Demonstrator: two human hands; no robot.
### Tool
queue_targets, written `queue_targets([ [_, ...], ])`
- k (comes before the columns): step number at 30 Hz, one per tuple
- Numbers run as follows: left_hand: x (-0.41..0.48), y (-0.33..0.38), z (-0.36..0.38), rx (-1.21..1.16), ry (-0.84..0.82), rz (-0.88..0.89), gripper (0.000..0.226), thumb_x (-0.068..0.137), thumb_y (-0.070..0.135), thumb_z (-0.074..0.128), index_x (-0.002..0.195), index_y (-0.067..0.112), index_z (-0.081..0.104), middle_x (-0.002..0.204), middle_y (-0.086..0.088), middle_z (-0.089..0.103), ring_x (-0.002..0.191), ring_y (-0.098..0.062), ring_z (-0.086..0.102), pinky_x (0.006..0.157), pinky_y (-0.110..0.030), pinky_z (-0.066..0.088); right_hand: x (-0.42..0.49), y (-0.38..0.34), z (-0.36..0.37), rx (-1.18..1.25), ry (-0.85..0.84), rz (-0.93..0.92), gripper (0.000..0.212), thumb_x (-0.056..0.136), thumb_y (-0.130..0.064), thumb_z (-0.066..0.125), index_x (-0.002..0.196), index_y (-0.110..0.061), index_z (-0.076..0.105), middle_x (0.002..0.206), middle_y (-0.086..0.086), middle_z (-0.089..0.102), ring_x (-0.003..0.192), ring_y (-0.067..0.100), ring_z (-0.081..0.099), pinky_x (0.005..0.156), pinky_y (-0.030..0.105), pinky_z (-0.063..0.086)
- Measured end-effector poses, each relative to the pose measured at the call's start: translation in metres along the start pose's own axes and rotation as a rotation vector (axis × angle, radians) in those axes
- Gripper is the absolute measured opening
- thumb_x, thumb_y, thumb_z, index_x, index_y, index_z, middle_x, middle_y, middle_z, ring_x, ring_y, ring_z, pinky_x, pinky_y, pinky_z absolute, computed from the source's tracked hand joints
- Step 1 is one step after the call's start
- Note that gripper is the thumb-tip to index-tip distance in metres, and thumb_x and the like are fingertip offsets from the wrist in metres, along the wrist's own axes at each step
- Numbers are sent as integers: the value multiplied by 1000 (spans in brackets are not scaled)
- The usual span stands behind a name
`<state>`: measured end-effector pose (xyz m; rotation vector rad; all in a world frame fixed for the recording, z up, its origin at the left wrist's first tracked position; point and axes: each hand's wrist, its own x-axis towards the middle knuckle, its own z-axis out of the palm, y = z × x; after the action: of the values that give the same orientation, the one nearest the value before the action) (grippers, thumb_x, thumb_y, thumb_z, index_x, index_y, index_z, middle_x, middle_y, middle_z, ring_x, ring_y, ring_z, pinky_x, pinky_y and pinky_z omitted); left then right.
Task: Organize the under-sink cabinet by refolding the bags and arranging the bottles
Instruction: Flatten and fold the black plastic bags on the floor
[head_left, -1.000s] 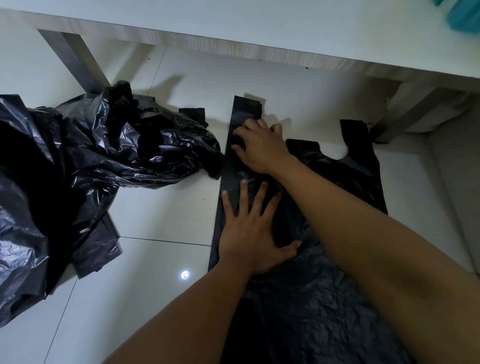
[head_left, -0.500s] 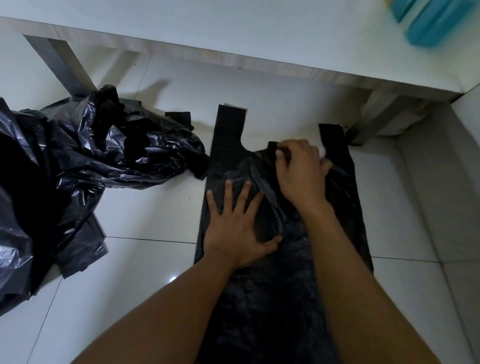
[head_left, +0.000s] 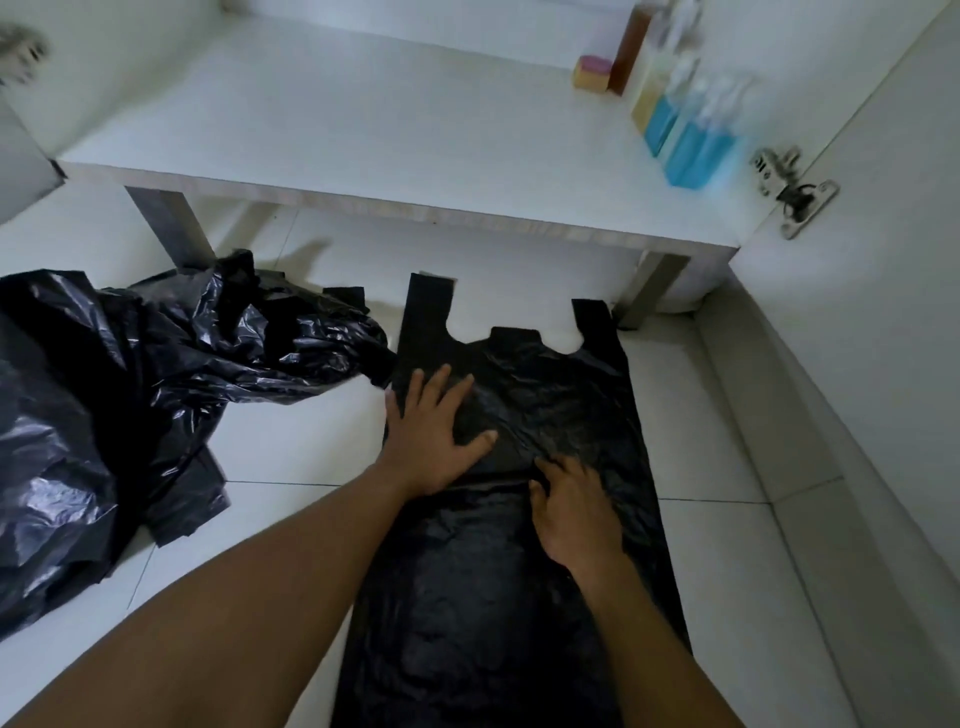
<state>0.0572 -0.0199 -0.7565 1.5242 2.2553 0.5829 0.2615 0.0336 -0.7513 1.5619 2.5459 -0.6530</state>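
Glossy white tile (head_left: 291, 447) w/ flat crinkly black bag (head_left: 467, 597).

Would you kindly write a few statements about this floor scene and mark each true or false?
1. The left hand lies flat on the flattened black plastic bag. True.
2. The right hand is raised clear of that bag. False: it rests on it.
3. The crumpled glossy black bags lie on the white floor tiles, left of the flat bag. True.
4. The clear bottles of blue liquid stand on those tiles. False: they stand on the white cabinet shelf.
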Motion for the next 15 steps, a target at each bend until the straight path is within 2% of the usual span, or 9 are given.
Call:
queue_targets([
  [1,-8,0,-6,102,48,58,79,84,76,39,151,34,35,159,-4,28,149,-30,18,122,-57,1,0,-1,-4,-7,-17,-1,46,106,-40,36,147,-23,46,149,1,40,136,24,33,110,46,39],
  [3,-32,1,-12,303,-44,122,79,80,76,33,141,29,48,144,-3,43,137,-28,35,120,-56,9,2,-2,-13,-18,-73,8,47,106,-40,35,147,-21,46,148,4,39,135,27,35,109,44,40],
  [5,-56,1,-15,371,-253,93,80,83,77,36,143,26,47,146,-3,41,138,-27,33,119,-61,4,5,-5,-24,-33,-155,11,46,106,-37,35,145,-19,49,148,9,40,133,30,39,111,41,38],
  [7,-71,3,-22,321,-343,69,79,88,73,42,151,26,37,156,-3,32,147,-25,23,118,-65,-4,10,-9,-33,-33,-219,28,39,102,-32,38,131,-19,60,139,12,50,122,31,51,109,40,41],
  [9,-78,3,-41,264,-312,74,78,92,67,46,156,26,28,163,-2,23,153,-22,12,118,-65,-9,15,-19,-43,-14,-192,59,29,93,-29,39,108,-27,64,128,10,60,110,30,57,104,48,46],
  [10,-81,1,-55,245,-270,74,76,93,64,47,156,26,27,164,-2,23,153,-21,12,119,-63,-8,17,-27,-48,-9,-147,60,29,91,-28,39,106,-28,64,125,8,62,108,30,58,102,50,46],
  [13,-89,-23,-106,259,-127,-28,70,93,60,51,152,26,35,157,-2,36,147,-22,28,122,-58,6,13,-81,-62,60,28,-58,29,96,-27,45,118,-24,65,121,5,63,108,28,61,96,46,50],
  [15,-104,-51,-143,315,-27,-167,65,92,60,51,147,27,42,150,-2,45,141,-24,37,119,-53,20,8,-132,-59,126,65,-151,31,99,-25,49,125,-21,65,124,7,63,112,28,60,95,42,51],
])
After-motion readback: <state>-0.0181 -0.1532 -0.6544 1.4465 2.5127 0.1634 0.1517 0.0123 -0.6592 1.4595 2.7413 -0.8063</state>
